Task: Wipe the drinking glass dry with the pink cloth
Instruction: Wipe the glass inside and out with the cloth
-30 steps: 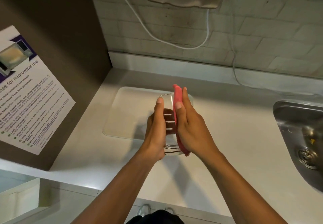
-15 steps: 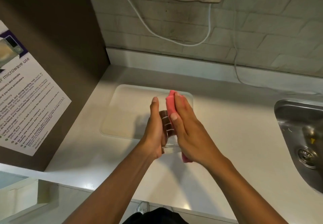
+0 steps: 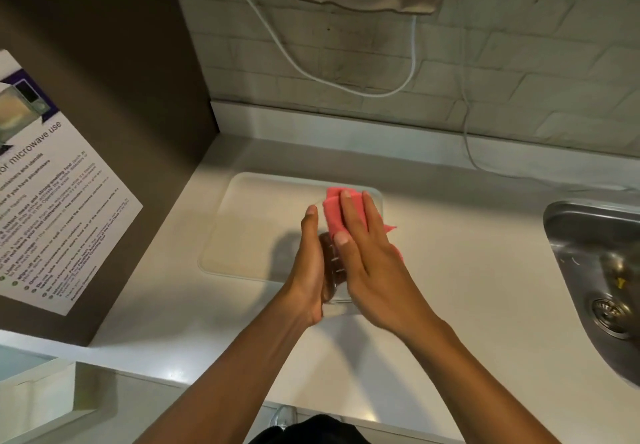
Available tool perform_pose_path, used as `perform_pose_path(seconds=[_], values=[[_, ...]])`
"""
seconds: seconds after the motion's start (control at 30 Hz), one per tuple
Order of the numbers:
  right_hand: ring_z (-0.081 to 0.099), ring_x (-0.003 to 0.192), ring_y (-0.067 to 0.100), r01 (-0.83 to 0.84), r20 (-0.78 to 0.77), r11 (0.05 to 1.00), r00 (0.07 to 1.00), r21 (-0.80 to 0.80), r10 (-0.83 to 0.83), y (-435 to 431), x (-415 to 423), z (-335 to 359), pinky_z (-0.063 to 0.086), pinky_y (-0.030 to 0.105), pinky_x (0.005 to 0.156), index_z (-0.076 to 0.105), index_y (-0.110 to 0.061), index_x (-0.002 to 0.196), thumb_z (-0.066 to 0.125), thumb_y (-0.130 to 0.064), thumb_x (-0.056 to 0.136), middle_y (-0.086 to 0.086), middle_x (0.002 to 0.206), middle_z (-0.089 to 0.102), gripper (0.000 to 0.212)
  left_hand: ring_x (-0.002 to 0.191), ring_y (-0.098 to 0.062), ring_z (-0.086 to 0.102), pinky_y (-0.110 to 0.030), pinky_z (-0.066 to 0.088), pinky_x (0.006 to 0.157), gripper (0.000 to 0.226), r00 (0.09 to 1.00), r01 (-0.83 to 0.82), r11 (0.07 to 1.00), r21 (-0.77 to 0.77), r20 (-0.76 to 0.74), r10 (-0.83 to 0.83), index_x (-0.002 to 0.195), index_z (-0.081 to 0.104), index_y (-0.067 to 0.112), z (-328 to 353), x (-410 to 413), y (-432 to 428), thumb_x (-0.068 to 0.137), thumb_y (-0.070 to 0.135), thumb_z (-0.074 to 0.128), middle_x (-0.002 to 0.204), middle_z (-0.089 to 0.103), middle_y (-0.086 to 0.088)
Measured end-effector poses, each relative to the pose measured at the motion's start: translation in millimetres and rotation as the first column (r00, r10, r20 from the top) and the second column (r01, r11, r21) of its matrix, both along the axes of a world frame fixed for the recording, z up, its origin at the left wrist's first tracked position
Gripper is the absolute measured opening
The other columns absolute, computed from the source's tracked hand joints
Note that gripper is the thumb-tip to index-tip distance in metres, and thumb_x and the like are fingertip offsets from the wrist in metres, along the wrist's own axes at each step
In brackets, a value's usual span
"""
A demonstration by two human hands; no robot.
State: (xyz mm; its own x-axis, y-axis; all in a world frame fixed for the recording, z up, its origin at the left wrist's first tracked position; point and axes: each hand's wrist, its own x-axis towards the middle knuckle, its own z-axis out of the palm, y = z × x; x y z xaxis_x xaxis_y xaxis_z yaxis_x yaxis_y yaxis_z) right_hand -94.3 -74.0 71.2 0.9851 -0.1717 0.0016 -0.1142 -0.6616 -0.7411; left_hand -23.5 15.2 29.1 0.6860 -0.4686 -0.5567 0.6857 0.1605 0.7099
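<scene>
A clear drinking glass (image 3: 334, 270) is held above the white counter, lying on its side between my two hands, mostly hidden by them. My left hand (image 3: 308, 263) grips its left side, thumb pointing away from me. My right hand (image 3: 367, 256) lies flat on top of the glass and presses the pink cloth (image 3: 334, 211) against it. The cloth shows beyond my fingertips, and a corner sticks out to the right of my hand.
A translucent cutting board (image 3: 256, 221) lies on the counter under and left of my hands. A steel sink (image 3: 602, 270) is at the right. A brown cabinet side with a microwave notice (image 3: 45, 201) stands left. A white cable (image 3: 467, 124) hangs down the tiled wall.
My right hand has turned from edge-on to flat over the glass, spreading the pink cloth across its top. The left hand keeps its grip.
</scene>
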Motion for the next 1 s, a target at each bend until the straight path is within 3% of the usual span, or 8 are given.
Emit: perform_pose_path(seconds=[0.13,0.23,0.37,0.53,0.67,0.77,0.87,1.0], values=[[0.041,0.143,0.006,0.084,0.008,0.979,0.996,0.187,-0.087,-3.9,5.8,5.1,0.046,0.022,0.105,-0.001,-0.062,0.155,0.016,-0.059,0.106,-0.041,0.158,0.009,0.052,0.093,-0.02,0.083,-0.033,0.066,0.062,0.092,0.999,0.015,1.0,-0.027,-0.029,-0.016,0.108,0.077,0.009,-2.5,2.7,2.2,0.092,0.087,0.031,0.119,0.08,-0.008],[0.011,0.155,-0.001,-0.03,0.006,0.994,1.0,0.107,0.03,5.9,-9.5,-5.1,0.035,0.036,0.122,-0.006,-0.055,0.158,0.016,-0.057,0.105,-0.028,0.17,-0.001,0.057,0.091,-0.021,0.083,-0.031,0.065,0.057,0.093,0.999,-0.026,1.0,0.009,-0.019,0.026,0.099,0.088,0.022,-5.3,11.9,5.3,0.089,0.09,0.026,0.109,0.085,-0.01],[-0.019,0.13,-0.033,-0.101,-0.028,0.993,0.995,-0.06,0.099,7.7,-12.6,-10.9,0.021,0.004,0.111,-0.018,-0.056,0.152,0.012,-0.058,0.101,-0.026,0.165,-0.027,0.06,0.093,-0.017,0.083,-0.03,0.066,0.068,0.083,0.999,-0.042,0.999,0.002,0.005,0.042,0.088,0.089,0.037,-4.3,10.6,5.9,0.091,0.089,0.024,0.103,0.086,-0.003],[0.021,0.157,0.012,0.014,0.057,0.989,0.998,0.148,-0.022,-0.4,6.8,0.6,0.035,0.047,0.122,-0.001,-0.048,0.161,0.022,-0.05,0.109,-0.027,0.17,0.0,0.057,0.095,-0.009,0.082,-0.023,0.063,0.071,0.082,0.999,0.004,0.999,-0.035,0.034,-0.003,0.083,0.088,0.042,-5.2,6.0,6.1,0.095,0.085,0.019,0.096,0.087,0.006],[-0.006,0.155,-0.005,-0.096,0.035,0.995,0.995,0.015,0.095,18.3,-16.8,-11.7,0.022,0.036,0.128,-0.013,-0.053,0.157,0.018,-0.052,0.107,-0.025,0.168,-0.02,0.059,0.085,-0.014,0.083,-0.026,0.064,0.059,0.088,0.998,-0.045,0.999,-0.012,0.034,0.045,0.081,0.089,0.036,-3.4,17.7,16.0,0.092,0.088,0.019,0.093,0.087,0.0],[0.001,0.157,0.003,-0.101,0.013,0.995,0.995,-0.026,0.102,23.6,-21.0,-15.0,0.024,0.02,0.121,-0.017,-0.059,0.153,0.015,-0.057,0.102,-0.024,0.165,-0.029,0.06,0.087,-0.016,0.084,-0.031,0.066,0.065,0.082,0.999,-0.024,1.0,-0.017,0.042,0.025,0.076,0.087,0.043,-2.6,15.2,18.3,0.087,0.093,0.023,0.09,0.087,0.003],[0.016,0.158,0.013,0.0,0.049,0.994,0.999,0.112,-0.006,17.2,-1.7,-5.6,0.034,0.035,0.123,-0.009,-0.053,0.158,0.019,-0.057,0.103,-0.023,0.17,-0.012,0.062,0.105,-0.016,0.08,-0.034,0.063,0.081,0.074,0.997,0.009,0.999,-0.047,0.071,-0.006,0.094,0.086,0.045,-4.2,7.4,17.4,0.091,0.089,0.027,0.108,0.086,0.003],[0.033,0.153,0.015,0.061,0.05,0.944,0.995,0.325,-0.081,17.0,-1.3,-3.3,0.043,0.051,0.116,-0.004,-0.065,0.153,0.022,-0.054,0.108,-0.026,0.167,0.021,0.053,0.097,-0.017,0.082,-0.029,0.066,0.066,0.082,0.995,-0.003,1.0,0.01,0.099,0.002,0.096,0.088,0.035,1.8,9.6,17.5,0.097,0.082,0.02,0.107,0.086,-0.001]])
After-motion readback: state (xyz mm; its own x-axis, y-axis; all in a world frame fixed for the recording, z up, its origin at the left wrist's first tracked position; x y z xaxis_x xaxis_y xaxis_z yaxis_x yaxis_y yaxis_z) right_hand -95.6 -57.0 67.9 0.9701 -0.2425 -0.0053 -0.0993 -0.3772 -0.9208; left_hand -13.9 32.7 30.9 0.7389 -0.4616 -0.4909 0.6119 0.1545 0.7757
